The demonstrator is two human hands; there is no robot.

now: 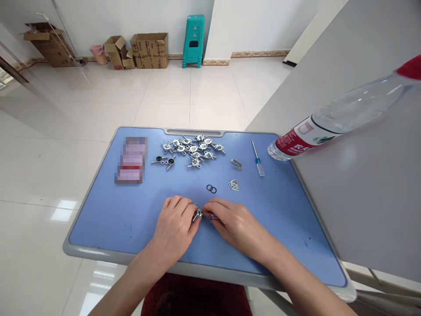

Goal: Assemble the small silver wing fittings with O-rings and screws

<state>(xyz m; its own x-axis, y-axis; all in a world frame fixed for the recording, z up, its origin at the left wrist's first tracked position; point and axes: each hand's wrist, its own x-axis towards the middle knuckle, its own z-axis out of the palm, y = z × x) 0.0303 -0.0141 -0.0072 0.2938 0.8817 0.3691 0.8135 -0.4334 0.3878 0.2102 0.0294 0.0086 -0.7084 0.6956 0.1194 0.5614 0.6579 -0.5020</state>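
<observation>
Head view: I see the left hand [176,226] pinching a metal fitting [197,215] near the front edge of the blue tabletop [108,210], presumably to steady it; flanged fittings [193,149] lie bunched beyond, probably for easy reach. The right hand [235,221] pinches a purplish piece [211,217] just beside the held fitting, its shape mostly hidden. Farther right lies a screwdriver [258,163]. The tabletop is lightly marked; behind, cardboard boxes [153,52] and stacked teal stools [194,33] stand on a tiled floor [158,92].

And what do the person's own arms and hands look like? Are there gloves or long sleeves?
No gloves: the left hand and right hand are bare. No sleeves show on the forearms, and I see no watch or bracelet. Dark red cloth shows between the arms.
</observation>
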